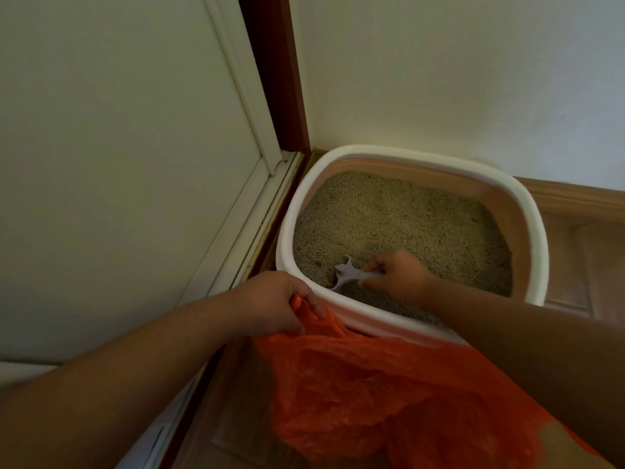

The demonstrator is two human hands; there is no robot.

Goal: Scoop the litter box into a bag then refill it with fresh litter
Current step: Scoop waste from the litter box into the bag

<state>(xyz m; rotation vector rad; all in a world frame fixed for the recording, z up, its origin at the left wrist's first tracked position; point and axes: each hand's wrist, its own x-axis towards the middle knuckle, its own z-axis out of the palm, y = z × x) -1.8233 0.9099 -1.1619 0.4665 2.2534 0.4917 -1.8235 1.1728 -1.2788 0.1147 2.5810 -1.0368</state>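
Observation:
A litter box [537, 231] with a white rim and tan inner walls stands in the corner of the room, filled with beige litter [399, 225]. My right hand [397, 275] reaches inside near the front left corner and grips the handle of a pale grey scoop [345, 274], whose head digs into the litter. An orange plastic bag [365, 384] hangs crumpled in front of the box. My left hand [274, 299] holds the bag's upper edge, right by the box's front rim.
A white door [118, 147] with a dark red frame [277, 72] stands on the left. A white wall [456, 72] with wooden skirting runs behind the box. Wooden floor [575, 265] shows on the right.

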